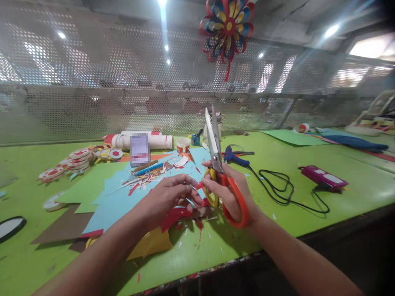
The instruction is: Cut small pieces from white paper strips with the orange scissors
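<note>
My right hand (230,193) grips a pair of scissors (216,152) by their orange and yellow handles, blades pointing up and slightly apart. My left hand (171,197) pinches a piece of red paper (173,216) just left of the scissors, fingertips nearly touching those of the right hand. Both hands hover over sheets of blue paper (123,197) and yellow paper (151,244) scattered with red scraps on the green table (339,205).
A blue glue gun (234,156) with a black cord (284,191) lies right of the scissors, near a magenta box (322,176). White tubes (154,141), a small cup (183,144) and stacks of red-and-white discs (78,160) sit at the back left. A paper flower (227,26) hangs on the mesh wall.
</note>
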`<state>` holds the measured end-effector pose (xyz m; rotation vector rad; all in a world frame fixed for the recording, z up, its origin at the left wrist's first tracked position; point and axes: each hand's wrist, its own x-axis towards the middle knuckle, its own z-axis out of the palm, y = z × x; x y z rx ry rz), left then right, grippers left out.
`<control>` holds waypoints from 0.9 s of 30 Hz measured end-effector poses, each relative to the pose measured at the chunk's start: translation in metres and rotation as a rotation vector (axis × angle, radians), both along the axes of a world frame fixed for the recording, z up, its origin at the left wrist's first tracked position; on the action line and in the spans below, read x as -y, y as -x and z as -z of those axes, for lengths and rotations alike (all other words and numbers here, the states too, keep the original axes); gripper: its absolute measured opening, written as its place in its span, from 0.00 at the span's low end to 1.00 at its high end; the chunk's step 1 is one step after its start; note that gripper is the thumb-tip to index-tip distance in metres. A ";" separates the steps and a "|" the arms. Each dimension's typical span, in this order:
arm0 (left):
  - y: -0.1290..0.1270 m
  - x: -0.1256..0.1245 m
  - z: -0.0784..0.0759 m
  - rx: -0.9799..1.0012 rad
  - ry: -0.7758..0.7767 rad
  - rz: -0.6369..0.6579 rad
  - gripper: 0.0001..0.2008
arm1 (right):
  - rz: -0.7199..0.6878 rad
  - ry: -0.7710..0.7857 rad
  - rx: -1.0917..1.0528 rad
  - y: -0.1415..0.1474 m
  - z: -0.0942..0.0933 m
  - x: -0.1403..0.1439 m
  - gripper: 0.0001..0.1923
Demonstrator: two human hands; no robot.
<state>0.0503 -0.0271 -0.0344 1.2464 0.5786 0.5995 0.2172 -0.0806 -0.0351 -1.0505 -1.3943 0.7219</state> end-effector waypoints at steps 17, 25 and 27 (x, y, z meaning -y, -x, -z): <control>0.004 -0.010 -0.001 -0.190 -0.267 -0.109 0.09 | 0.062 0.107 0.348 -0.001 0.001 -0.008 0.16; 0.020 -0.043 0.004 -0.005 -0.112 -0.472 0.06 | 0.211 0.082 0.580 -0.008 0.023 -0.037 0.17; 0.022 -0.045 0.003 0.020 -0.111 -0.477 0.05 | 0.210 0.075 0.645 -0.007 0.025 -0.038 0.17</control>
